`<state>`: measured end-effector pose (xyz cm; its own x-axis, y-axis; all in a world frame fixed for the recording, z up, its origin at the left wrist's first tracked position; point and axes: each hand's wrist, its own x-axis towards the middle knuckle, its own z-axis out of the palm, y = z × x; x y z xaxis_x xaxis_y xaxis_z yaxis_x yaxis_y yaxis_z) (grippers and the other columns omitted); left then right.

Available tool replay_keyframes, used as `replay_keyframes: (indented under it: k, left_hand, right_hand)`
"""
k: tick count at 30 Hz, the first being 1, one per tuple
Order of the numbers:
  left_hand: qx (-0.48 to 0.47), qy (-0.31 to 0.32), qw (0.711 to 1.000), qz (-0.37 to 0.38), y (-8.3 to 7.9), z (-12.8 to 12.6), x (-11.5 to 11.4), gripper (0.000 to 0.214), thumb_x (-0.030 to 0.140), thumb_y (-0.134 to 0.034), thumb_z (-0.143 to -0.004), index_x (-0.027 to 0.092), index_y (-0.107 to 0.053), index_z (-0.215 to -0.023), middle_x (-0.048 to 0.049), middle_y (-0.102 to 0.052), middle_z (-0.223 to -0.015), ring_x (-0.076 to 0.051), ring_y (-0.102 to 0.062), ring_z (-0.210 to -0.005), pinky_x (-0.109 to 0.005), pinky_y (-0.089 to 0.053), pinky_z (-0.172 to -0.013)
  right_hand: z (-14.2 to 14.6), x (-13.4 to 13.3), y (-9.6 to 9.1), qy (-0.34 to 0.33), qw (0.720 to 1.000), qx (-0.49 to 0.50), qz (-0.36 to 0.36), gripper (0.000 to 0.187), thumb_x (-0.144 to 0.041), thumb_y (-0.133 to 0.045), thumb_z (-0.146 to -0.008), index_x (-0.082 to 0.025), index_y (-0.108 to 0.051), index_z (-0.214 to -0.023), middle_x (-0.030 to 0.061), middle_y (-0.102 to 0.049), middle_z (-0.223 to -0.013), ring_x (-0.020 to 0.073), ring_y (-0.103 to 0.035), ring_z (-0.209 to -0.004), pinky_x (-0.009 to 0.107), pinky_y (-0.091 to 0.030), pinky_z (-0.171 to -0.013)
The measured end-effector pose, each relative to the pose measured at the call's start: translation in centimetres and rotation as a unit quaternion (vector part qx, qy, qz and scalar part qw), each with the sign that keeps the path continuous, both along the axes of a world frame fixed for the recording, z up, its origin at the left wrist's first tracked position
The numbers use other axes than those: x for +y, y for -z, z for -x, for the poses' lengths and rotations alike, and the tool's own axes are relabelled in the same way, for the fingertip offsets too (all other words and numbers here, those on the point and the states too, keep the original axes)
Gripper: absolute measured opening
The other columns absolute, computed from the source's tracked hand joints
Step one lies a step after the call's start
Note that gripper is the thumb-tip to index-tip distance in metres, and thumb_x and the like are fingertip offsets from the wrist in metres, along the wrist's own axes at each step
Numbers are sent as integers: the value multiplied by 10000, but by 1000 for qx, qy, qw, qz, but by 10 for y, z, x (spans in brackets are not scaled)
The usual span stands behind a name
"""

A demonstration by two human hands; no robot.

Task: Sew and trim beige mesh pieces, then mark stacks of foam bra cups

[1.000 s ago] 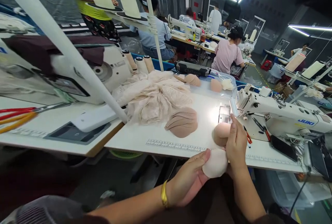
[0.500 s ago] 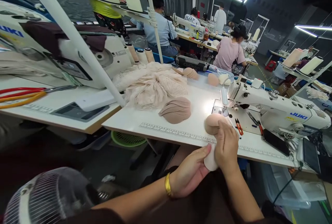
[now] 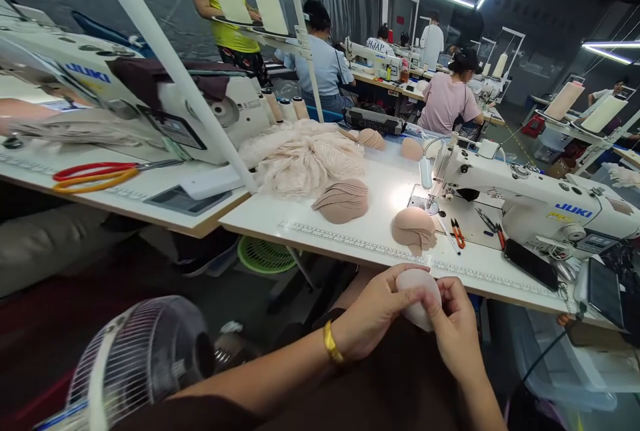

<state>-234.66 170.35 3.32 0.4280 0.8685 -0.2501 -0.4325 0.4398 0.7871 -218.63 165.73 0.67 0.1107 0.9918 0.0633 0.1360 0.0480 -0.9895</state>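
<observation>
Between my two hands, in front of the table edge, is a pale bra cup [image 3: 418, 291] with its whitish side showing. My left hand [image 3: 373, 314], with a gold bracelet on the wrist, pinches its left side. On the right side, my right hand [image 3: 454, 324] grips it with thumb and curled fingers. Just beyond my hands lies a small stack of pinkish bra cups [image 3: 413, 226] on the white table [image 3: 385, 208]. A larger stack of darker beige cups [image 3: 343, 201] rests to its left.
A sewing machine [image 3: 525, 184] with its lamp lit stands on the right. Near it lie orange snips [image 3: 457, 234] and a phone [image 3: 531, 264]. Cream lace [image 3: 305, 158] is heaped behind the cups. Large scissors [image 3: 95, 174] lie far left; a fan [image 3: 145, 351] stands below. Several people sit or stand beyond.
My right hand has come back from the pinkish stack to the cup, and both hands now hold it. The cup is turned with its pale face toward me. The view has shifted slightly left.
</observation>
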Motion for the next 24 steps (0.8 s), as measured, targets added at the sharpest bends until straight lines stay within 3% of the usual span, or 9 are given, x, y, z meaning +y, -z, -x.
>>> replay_keyframes:
  k: [2, 6, 10, 14, 17, 19, 21, 22, 24]
  left_hand:
    - [78, -3, 996, -50, 2, 0, 0, 536, 450, -1004, -563, 150, -747, -926, -12, -700, -819, -141, -577, -773, -222, -463, -684]
    - [154, -23, 985, -79, 5, 0, 3, 627, 718, -842, -656, 156, -568, -611, 26, -520, -605, -101, -417, -602, -229, -338, -559]
    - [168, -20, 984, -63, 3, 3, 3, 700, 866, -664, -718, 184, -527, -635, 31, -479, -587, -113, -380, -570, -252, -303, -532]
    - [217, 30, 957, -191, 3, 11, 4, 638, 788, -745, -702, 171, -582, -700, 26, -521, -650, -124, -411, -635, -246, -322, -575]
    - [236, -3, 948, -214, 8, 14, 9, 648, 780, -679, -782, 183, -496, -609, 38, -458, -603, -116, -378, -613, -250, -309, -568]
    - [210, -64, 958, -184, 11, 15, 14, 676, 819, -626, -807, 187, -491, -610, 39, -448, -590, -114, -374, -590, -254, -316, -554]
    - [156, -135, 970, -126, 12, 18, 17, 666, 832, -652, -787, 175, -583, -712, 15, -545, -654, -126, -458, -615, -252, -374, -570]
    - [124, -150, 977, -92, 11, 19, 17, 668, 832, -677, -771, 166, -636, -803, -9, -611, -723, -141, -525, -660, -254, -420, -598]
    - [60, -110, 992, -28, 9, 22, 13, 724, 824, -726, -739, 160, -692, -1025, -72, -712, -908, -194, -643, -810, -290, -516, -694]
  right_hand:
    - [-1, -3, 0, -26, 1000, -1, 9, 375, -590, -695, -940, -221, -632, -928, 1, -618, -837, 165, -531, -766, 277, -441, -699]
    - [-2, -7, 0, -88, 994, 41, 39, 375, -579, -705, -938, -217, -613, -903, -7, -601, -816, 148, -500, -728, 266, -420, -667]
    - [5, -7, 5, -97, 987, 108, 74, 416, -602, -744, -899, -214, -598, -890, -18, -577, -778, 129, -457, -667, 245, -389, -599]
    - [11, -6, 8, -94, 985, 130, 62, 395, -576, -765, -895, -209, -619, -909, -3, -624, -816, 135, -497, -707, 246, -413, -636]
    - [13, -6, 5, -119, 984, 124, 55, 373, -562, -761, -899, -215, -625, -926, 2, -634, -841, 146, -522, -723, 255, -436, -648]
    - [13, -7, 2, -100, 991, 82, 18, 335, -531, -754, -909, -218, -633, -919, -2, -618, -840, 154, -529, -735, 270, -442, -667]
    - [12, -5, -1, -33, 997, -4, -65, 251, -452, -728, -943, -225, -641, -878, -4, -594, -828, 163, -530, -744, 287, -430, -683]
    - [12, -4, -1, 8, 991, -58, -120, 195, -394, -706, -963, -231, -651, -870, 0, -591, -831, 171, -536, -753, 298, -424, -688]
    - [12, 0, -1, 65, 954, -177, -233, 65, -254, -668, -978, -262, -701, -922, 15, -614, -851, 193, -554, -781, 326, -420, -709]
